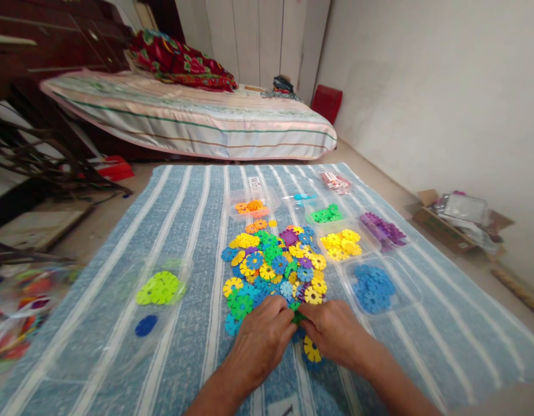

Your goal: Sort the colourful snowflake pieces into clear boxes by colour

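My left hand (pixel 267 330) and my right hand (pixel 332 330) meet at the near edge of a mixed heap of plastic flower discs (pixel 267 270). Between their fingertips shows a green flower disc (pixel 298 317), pinched from both sides. Its outline is partly covered by my fingers, so I cannot tell if it is one disc or more. Just below my right fingers lies a yellow flower disc (pixel 311 349) on top of a blue one. The heap mixes blue, yellow, green, orange and purple discs.
Clear tubs hold sorted discs: orange (pixel 251 207), green (pixel 326 214), yellow (pixel 341 244), purple (pixel 383 230), blue (pixel 373 288) and lime (pixel 162 288). A dark blue disc (pixel 146 325) lies at left. Beyond the striped cloth (pixel 184 231) stand a bed (pixel 215 127) and a cardboard box (pixel 440 228).
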Motion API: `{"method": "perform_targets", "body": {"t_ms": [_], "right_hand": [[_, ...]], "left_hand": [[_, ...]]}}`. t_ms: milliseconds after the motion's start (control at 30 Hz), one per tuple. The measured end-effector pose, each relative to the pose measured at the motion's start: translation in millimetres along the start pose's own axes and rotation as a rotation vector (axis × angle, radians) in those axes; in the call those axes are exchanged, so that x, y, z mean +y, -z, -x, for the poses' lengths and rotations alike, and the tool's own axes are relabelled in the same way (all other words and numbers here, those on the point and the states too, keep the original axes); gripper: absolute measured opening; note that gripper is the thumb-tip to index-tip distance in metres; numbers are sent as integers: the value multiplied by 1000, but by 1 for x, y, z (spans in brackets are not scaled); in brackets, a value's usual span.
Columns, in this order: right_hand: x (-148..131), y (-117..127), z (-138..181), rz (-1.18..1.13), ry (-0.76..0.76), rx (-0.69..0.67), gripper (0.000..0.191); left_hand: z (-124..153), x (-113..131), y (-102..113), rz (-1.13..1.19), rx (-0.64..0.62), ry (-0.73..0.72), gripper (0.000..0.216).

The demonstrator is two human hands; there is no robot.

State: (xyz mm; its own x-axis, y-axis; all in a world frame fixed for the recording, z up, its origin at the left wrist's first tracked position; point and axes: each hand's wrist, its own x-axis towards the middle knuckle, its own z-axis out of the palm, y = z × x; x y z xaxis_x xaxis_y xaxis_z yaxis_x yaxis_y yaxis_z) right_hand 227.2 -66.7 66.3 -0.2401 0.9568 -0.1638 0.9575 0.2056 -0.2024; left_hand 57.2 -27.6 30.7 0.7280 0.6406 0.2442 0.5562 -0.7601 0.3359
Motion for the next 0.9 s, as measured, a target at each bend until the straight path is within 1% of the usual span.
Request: {"method": "perform_targets", "body": {"t_ms": [67, 167, 267, 400, 467, 567, 667, 733, 767, 800, 833, 900], "right_hand": [[-1, 0, 0, 51, 28, -31, 19], [-3, 0, -1, 67, 49, -51, 16], [-6, 1, -4, 57, 13, -43, 16], [-10, -2, -9, 93, -27, -50, 14], [-11, -5, -9, 121, -11, -38, 14], [-12, -7, -7, 134, 38, 8, 19], [-5, 0, -10, 112, 91, 71, 23], [5, 14, -18, 99, 105, 133, 24], [13, 23, -25, 104, 94, 188, 25], [20, 34, -31, 118, 57, 272, 26], [29, 45, -38, 139, -5, 386, 27], [43, 64, -49, 180, -167, 659, 27]], "left_hand": [[1, -3, 1, -8, 37, -18, 20], [4, -6, 2, 5, 65, -6, 23], [6, -8, 4, 50, 98, 45, 23], [9, -10, 6, 90, 176, 123, 23], [10, -12, 7, 96, 224, 149, 22], [12, -17, 8, 107, 290, 172, 20], [13, -20, 8, 116, 329, 186, 18], [14, -21, 7, 113, 344, 184, 17], [14, -21, 7, 111, 350, 181, 16], [14, -21, 7, 109, 355, 178, 16], [14, -21, 7, 109, 359, 176, 16], [14, -21, 8, 113, 367, 177, 15]]}}
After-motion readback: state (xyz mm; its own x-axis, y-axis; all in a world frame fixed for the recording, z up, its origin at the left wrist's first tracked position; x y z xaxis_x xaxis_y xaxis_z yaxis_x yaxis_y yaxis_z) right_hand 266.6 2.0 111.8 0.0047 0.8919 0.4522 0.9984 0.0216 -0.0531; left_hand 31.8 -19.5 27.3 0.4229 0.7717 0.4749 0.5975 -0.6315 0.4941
